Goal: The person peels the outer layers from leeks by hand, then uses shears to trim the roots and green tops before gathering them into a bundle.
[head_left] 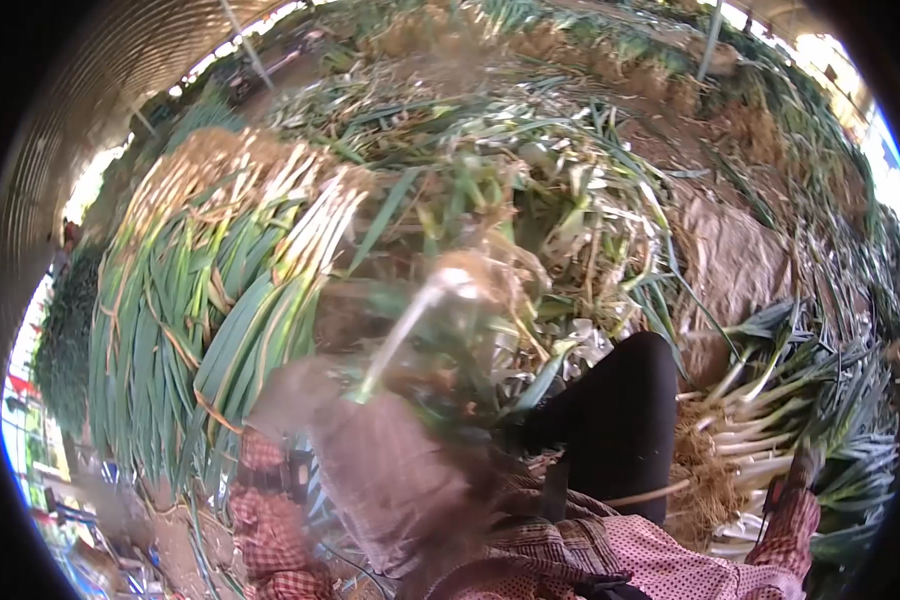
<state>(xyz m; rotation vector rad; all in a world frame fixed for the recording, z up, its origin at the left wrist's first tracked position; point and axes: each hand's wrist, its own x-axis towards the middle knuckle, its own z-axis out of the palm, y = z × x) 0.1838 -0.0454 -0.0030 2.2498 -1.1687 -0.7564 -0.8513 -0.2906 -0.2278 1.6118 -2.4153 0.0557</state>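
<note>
My left hand point(295, 392), smeared by motion, is at the lower left beyond a red checked sleeve. A blurred leek point(410, 330) slants up from its fingers, with a white shank and brown roots toward the middle of the view. At the lower right, my right hand point(806, 466) reaches over a pile of leeks point(760, 410) with white stems and matted roots; its fingers do not show clearly. Left of centre stands a thick row of bundled leeks point(210, 270), roots up and green leaves hanging down.
Loose leaves and trimmings point(570, 220) heap up in front of me. My dark-clad knee point(620, 400) rises between that heap and the right-hand leeks. A brown sheet point(730, 260) lies on the ground at the right. More leeks line the far edges under a curved roof.
</note>
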